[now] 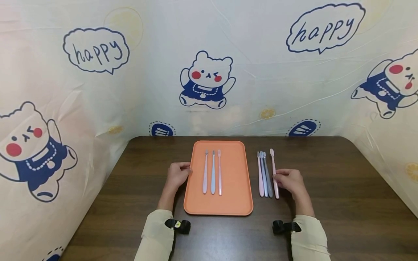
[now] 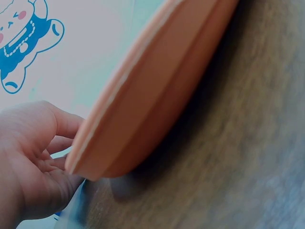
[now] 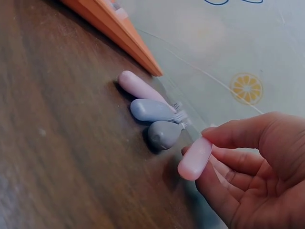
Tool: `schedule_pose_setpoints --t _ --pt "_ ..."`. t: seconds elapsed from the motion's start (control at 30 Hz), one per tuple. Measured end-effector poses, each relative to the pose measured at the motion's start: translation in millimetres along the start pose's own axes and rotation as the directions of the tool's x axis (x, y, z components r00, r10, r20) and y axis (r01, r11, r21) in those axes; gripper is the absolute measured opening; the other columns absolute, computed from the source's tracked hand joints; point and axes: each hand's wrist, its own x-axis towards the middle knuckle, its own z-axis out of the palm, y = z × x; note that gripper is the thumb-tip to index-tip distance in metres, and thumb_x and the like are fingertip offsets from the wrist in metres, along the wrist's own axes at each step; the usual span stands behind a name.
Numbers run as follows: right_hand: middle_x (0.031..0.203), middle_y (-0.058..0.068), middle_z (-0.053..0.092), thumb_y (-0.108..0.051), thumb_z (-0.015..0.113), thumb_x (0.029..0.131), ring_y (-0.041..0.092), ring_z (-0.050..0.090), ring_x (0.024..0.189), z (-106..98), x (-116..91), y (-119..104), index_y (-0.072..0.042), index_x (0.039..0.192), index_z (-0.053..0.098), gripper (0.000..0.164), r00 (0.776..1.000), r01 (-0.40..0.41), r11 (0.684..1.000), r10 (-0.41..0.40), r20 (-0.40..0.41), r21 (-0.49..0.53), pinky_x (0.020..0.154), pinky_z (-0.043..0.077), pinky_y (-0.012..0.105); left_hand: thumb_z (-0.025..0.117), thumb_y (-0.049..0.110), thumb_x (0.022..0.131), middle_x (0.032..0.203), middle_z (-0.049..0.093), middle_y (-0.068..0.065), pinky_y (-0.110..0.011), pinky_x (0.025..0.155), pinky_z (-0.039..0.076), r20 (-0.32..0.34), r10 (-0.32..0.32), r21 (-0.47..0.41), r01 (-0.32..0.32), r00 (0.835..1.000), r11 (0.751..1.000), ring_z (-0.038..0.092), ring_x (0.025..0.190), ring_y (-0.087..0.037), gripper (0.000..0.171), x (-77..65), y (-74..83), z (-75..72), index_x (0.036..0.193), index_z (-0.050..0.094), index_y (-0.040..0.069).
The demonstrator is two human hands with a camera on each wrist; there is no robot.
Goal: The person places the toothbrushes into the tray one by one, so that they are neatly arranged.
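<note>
An orange tray [image 1: 235, 177] lies on the table with three toothbrushes side by side on it: a lilac one [image 1: 205, 177], a blue one [image 1: 213, 177] and a pink one [image 1: 220, 177]. My left hand [image 1: 179, 176] grips the tray's left rim, and the left wrist view shows the fingers at the tray wall [image 2: 143, 95]. Right of the tray, my right hand [image 1: 290, 180] pinches a pink toothbrush [image 3: 195, 160] between thumb and fingers. Beside it lie a pink toothbrush [image 3: 138, 86], a light blue one [image 3: 150, 109] and a grey one [image 3: 164, 134], close together.
The dark wooden table [image 1: 346, 188] reaches back to a printed curtain [image 1: 261, 87] with bears and speech bubbles. Black camera mounts [image 1: 184, 227] sit on both sleeves, near the table's front.
</note>
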Motion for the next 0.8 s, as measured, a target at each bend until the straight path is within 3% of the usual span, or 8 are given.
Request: schedule_pose_setpoints --t 0.33,0.8 --pt "0.122 0.027 0.067 -0.011 0.063 0.097 0.008 0.066 0.089 -1.0 -1.5 -3.1 0.013 0.133 0.058 0.043 0.999 -0.011 0.999 0.009 0.045 0.037 0.082 0.061 0.027 0.066 0.007 0.089 0.115 0.073 -0.02 -0.035 0.084 0.059 -0.006 0.01 0.007 -0.01 1.0 1.0 0.07 0.105 -0.028 0.035 0.4 -0.6 0.2 0.123 0.072 0.0" --pt "0.125 0.025 0.065 -0.012 0.065 0.097 0.006 0.067 0.088 6.1 -0.7 -6.9 0.011 0.136 0.056 0.047 0.997 0.015 0.993 -0.024 0.074 0.12 0.082 0.061 0.024 0.066 0.006 0.088 0.115 0.073 -0.021 -0.035 0.083 0.059 -0.007 0.03 0.003 -0.03 1.0 1.0 0.07 0.105 -0.028 0.035 -0.6 -0.9 -0.4 0.122 0.072 -0.002"
